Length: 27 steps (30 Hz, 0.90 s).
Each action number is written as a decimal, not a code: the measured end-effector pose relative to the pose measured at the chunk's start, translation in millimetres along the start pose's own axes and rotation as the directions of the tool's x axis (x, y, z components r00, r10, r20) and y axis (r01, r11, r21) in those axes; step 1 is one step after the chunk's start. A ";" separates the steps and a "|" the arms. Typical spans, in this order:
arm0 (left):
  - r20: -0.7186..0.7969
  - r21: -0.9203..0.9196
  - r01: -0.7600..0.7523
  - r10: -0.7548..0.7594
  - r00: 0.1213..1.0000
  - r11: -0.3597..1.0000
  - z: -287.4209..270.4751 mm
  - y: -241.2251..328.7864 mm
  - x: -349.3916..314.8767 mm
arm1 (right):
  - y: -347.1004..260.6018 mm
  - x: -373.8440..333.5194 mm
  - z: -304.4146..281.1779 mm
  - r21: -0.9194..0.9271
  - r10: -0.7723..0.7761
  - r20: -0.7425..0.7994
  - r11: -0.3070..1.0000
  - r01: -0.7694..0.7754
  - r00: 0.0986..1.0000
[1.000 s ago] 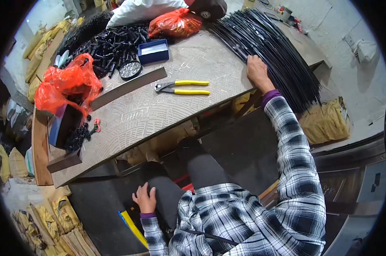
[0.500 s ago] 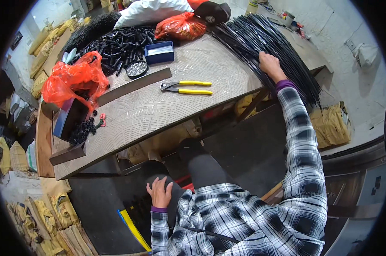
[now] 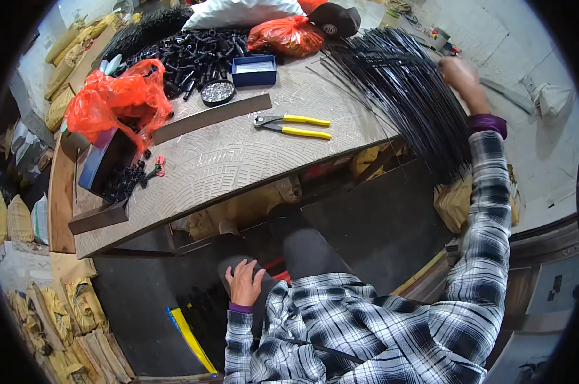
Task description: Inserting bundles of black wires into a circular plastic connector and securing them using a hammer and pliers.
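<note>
My right hand (image 3: 461, 73), blurred by motion, is closed at the far right edge of a big pile of thin black rods (image 3: 411, 96). A few dark rods seem to run crosswise into its fist, and a grey streak stretches out beyond it. The pile hangs over the table's right end. With its fingers spread, my left hand (image 3: 243, 281) rests on my left thigh, holding nothing. End-cutting pliers (image 3: 296, 126) with yellow handles lie on the table (image 3: 238, 169), left of the rods.
A blue box (image 3: 254, 72), a round dish of small shiny pieces (image 3: 217, 93) and a heap of black tubular parts (image 3: 180, 61) stand farther back. Red plastic bags (image 3: 116, 99) sit at the left. A metal strip (image 3: 212, 118) stands on edge. Sacks (image 3: 452, 205) are below.
My right hand has moved right and away from me, from the pile's near part to its far right edge. Rods have spread and shifted. The view has turned slightly; my left hand stays put.
</note>
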<state>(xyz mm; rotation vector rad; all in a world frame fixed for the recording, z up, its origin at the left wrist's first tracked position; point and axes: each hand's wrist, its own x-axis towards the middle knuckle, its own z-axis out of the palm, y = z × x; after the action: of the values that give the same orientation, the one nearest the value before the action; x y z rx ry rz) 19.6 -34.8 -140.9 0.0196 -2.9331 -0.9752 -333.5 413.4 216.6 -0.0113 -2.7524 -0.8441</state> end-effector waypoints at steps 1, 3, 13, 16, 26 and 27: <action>-0.006 0.003 0.007 -0.007 1.000 1.000 -0.5 -0.6 -0.8 | 2.1 -5.5 -20.8 0.033 0.029 -0.075 0.999 -0.027 0.997; -0.004 0.013 0.001 -0.001 1.000 1.000 2.5 0.3 0.2 | 10.0 -9.9 -27.0 0.057 0.072 -0.145 0.996 -0.065 0.987; 0.091 -0.061 -0.051 0.057 0.994 0.997 6.1 16.9 -3.9 | -54.4 25.0 -37.0 0.934 0.269 -0.065 -0.322 0.154 0.961; 0.100 -0.092 -0.043 0.052 0.994 0.995 8.0 18.2 -8.3 | -81.5 44.7 -61.7 0.833 0.360 -0.110 -0.475 0.283 0.927; 0.142 -0.168 -0.103 0.128 0.982 0.980 -25.6 60.6 -2.9 | -227.6 28.9 39.5 0.934 0.319 -0.095 -0.298 0.196 0.943; 0.111 -0.233 -0.132 0.161 0.981 0.964 -38.2 72.5 5.0 | -222.5 31.9 31.1 0.903 0.248 -0.148 -0.361 0.233 0.958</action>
<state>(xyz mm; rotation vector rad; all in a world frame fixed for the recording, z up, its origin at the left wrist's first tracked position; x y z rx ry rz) 16.9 0.3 -66.7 -0.2764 -2.8635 -1.3218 -390.6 243.5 77.4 0.3930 -2.0473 1.7296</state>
